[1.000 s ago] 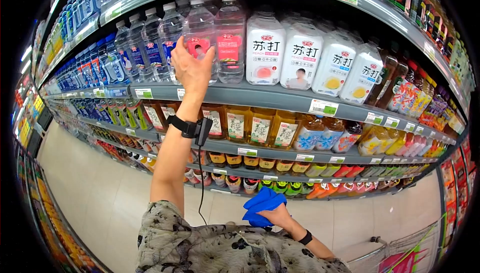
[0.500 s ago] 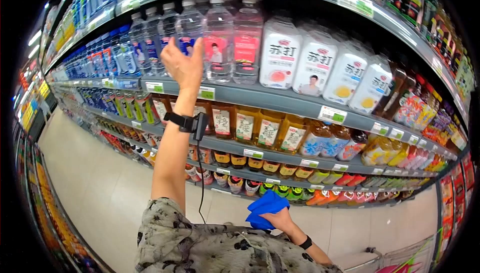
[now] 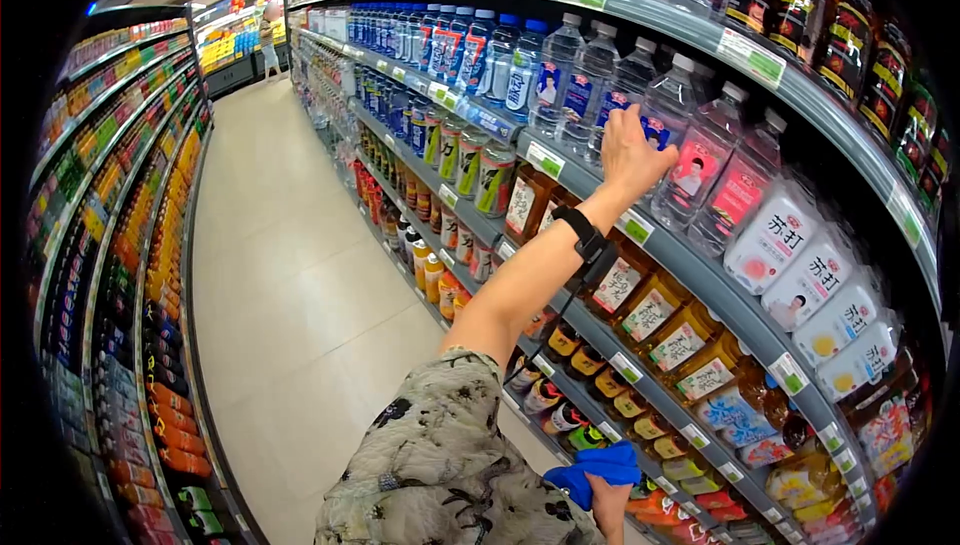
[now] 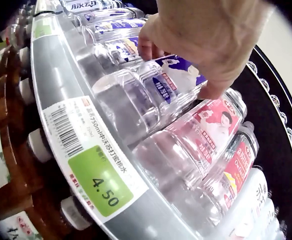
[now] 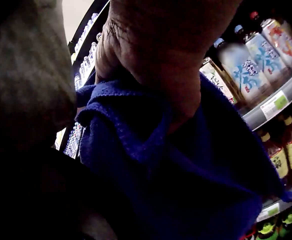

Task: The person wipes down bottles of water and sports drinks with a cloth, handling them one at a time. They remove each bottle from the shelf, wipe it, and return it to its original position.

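Observation:
My left hand [image 3: 632, 157] reaches up to the bottle shelf, fingers and thumb on opposite sides of a clear water bottle [image 4: 131, 97] with a purple-blue label. That bottle stands in the front row. In the left wrist view the hand [image 4: 201, 47] covers its upper part, and the thumb comes down beside a pink-labelled bottle [image 4: 206, 135]. More blue-labelled bottles [image 3: 580, 90] stand to the left. Low near the body, my right hand [image 3: 608, 503] holds a bunched blue cloth [image 3: 597, 467]. The right wrist view shows the cloth [image 5: 126, 120] hanging in folds under the hand.
White soda bottles [image 3: 770, 235] stand right of the pink ones. A price tag [image 4: 93, 157] lines the shelf edge. Tea bottles [image 3: 655, 310] fill the shelf below. An aisle floor [image 3: 270, 245] runs left, with another stocked shelf [image 3: 120, 295] beyond and a person [image 3: 268, 45] far off.
The head view has swung left, showing the aisle. My left hand has moved left from a pink-labelled bottle to a blue-labelled one beside it. The right hand still holds the cloth.

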`<action>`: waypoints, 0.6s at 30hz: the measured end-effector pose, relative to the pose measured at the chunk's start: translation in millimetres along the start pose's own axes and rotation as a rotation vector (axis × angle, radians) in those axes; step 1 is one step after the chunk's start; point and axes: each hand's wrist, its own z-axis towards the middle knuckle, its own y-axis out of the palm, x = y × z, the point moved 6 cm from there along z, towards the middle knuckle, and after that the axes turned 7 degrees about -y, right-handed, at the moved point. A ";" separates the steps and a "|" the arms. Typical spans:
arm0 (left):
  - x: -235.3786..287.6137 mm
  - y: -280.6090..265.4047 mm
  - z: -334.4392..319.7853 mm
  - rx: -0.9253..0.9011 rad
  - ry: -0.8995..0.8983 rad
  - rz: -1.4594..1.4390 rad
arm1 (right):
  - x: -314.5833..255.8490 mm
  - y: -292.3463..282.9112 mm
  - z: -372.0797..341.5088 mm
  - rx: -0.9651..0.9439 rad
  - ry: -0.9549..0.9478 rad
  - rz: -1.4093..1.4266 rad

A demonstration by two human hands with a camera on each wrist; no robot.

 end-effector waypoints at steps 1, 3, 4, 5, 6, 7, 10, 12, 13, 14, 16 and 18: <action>-0.7 -2.3 -2.7 0.029 0.014 -0.070 | -2.6 0.3 0.0 0.004 -0.006 -0.036; -3.5 -6.0 -7.8 0.066 0.029 -0.208 | -11.0 4.5 -1.2 0.009 -0.018 -0.007; -4.4 -6.1 -10.1 0.069 0.030 -0.209 | -13.7 6.1 -1.3 0.015 -0.027 0.023; -5.3 -8.0 -13.3 0.088 0.041 -0.318 | -13.7 6.9 -1.4 0.013 -0.028 0.021; -5.1 -12.9 -17.7 0.106 0.050 -0.425 | -11.8 5.5 -2.8 0.042 -0.013 0.034; -5.5 -13.3 -22.0 0.044 0.022 -0.594 | -9.5 3.2 -4.6 0.072 0.004 0.046; -2.3 -21.4 -27.6 0.022 0.009 -0.709 | 1.3 -6.0 0.5 -0.044 -0.073 -0.065; 11.1 -46.3 -39.1 0.097 0.132 -0.735 | 2.4 -11.9 0.3 -0.007 -0.082 -0.035; 16.0 -57.4 -42.3 0.110 0.145 -0.759 | 2.0 -15.0 -1.3 0.032 -0.084 -0.001; 20.8 -68.0 -47.7 0.118 0.155 -0.789 | 2.4 -18.0 -0.4 0.052 -0.083 -0.003; 35.2 -90.9 -66.3 -0.022 0.127 -1.034 | -6.0 -19.1 7.4 0.041 -0.165 0.068; 33.6 -106.6 -95.3 -0.123 0.128 -1.028 | -27.0 -16.5 12.9 0.112 -0.177 0.103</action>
